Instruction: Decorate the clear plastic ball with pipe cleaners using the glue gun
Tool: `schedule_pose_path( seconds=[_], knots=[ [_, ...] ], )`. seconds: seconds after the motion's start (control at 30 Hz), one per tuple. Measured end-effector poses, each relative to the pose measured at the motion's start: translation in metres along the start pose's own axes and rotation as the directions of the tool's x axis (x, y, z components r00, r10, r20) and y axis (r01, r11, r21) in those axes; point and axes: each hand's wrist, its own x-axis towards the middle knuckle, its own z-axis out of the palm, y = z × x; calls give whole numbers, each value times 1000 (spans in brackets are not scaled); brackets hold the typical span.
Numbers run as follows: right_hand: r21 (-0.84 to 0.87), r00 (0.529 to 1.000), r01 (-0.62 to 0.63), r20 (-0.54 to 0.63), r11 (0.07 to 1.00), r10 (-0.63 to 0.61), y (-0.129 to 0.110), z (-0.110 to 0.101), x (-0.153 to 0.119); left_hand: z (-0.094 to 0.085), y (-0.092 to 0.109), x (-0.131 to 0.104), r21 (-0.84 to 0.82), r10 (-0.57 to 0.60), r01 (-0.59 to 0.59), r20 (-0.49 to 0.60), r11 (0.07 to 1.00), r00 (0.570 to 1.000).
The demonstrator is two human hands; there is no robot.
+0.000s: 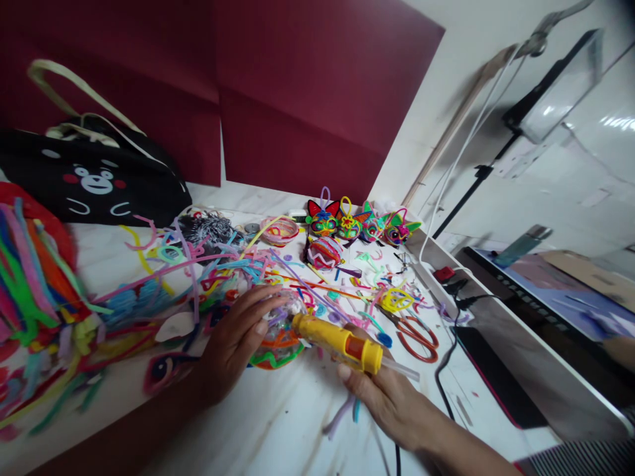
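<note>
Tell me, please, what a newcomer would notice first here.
Probably the yellow glue gun in the right hand, pointed at the colourful piece by the left hand, would stand out first. The bright ornaments lined up at the back might follow, then the black bag at far left.

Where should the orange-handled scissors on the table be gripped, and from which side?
Probably by the handles of the scissors, coming from the near right: their open loops lie toward that side, while the blades point the other way, toward the yellow openwork piece.
</note>
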Motion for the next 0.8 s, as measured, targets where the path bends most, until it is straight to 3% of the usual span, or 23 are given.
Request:
schedule_pose_path(
  seconds=[0.8],
  knots=[
    [-55, 996, 78, -26, 995, -80, 5, 2, -2, 0, -2, 0, 7, 28, -28, 0, 1000, 1000]
  ],
)
